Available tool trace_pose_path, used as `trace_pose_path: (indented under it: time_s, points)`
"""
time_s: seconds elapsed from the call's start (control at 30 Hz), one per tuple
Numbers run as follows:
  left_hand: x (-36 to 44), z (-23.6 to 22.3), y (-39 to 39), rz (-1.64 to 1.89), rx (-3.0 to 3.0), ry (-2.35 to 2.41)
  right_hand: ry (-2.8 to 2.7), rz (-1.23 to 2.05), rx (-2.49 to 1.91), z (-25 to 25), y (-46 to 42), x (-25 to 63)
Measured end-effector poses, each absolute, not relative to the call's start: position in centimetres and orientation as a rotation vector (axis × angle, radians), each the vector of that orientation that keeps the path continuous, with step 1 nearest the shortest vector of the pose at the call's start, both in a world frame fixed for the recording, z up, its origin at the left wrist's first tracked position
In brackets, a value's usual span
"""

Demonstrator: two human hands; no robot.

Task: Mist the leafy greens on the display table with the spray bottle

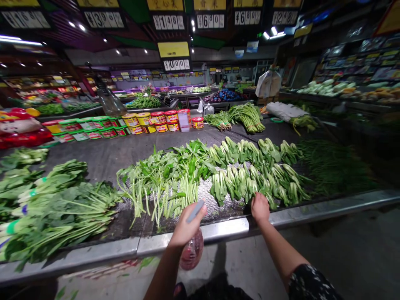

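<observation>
My left hand (187, 225) is closed around the top of a spray bottle (192, 252). A grey part of it shows above my fingers, and its clear pinkish body hangs below, in front of the metal edge. My right hand (260, 207) is at the front row of bok choy (234, 181), fingers curled in against the nearest leaves. What lies under those fingertips is partly hidden. Bunches of water spinach (175, 175) lie left of the bok choy, their stems toward me, on a perforated mat (204, 193).
A metal rail (218, 231) edges the dark sloped counter. Leafy greens (71, 208) lie at the left, more bundled greens (246, 118) at the back. Stacked tubs (162, 121) line the back edge. A wrapped white bundle (286, 111) lies back right. Price signs (175, 58) hang overhead.
</observation>
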State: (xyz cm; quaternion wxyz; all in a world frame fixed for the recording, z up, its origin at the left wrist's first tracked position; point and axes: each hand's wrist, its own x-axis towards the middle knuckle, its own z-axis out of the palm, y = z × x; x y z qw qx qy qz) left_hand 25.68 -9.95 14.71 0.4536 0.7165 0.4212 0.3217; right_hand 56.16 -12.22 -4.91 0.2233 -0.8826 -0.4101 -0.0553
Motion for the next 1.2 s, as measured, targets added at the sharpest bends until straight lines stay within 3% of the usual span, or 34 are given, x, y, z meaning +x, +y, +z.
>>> trace_pose_path:
  time_s: [0.37,0.63,1.2]
  points:
    - [26.9,12.7,-10.3,0.628,1.834,0.978,-1.108,-0.161,-2.409,-5.1,-12.3,56.5]
    - [27.5,13.7,-10.2,0.760,1.812,0.944,-1.092,-0.172,-2.410,-4.9,-12.1,56.4]
    - [29.8,13.9,-10.2,0.651,1.910,0.994,-1.120,-0.137,-2.412,-4.2,-12.3,56.1]
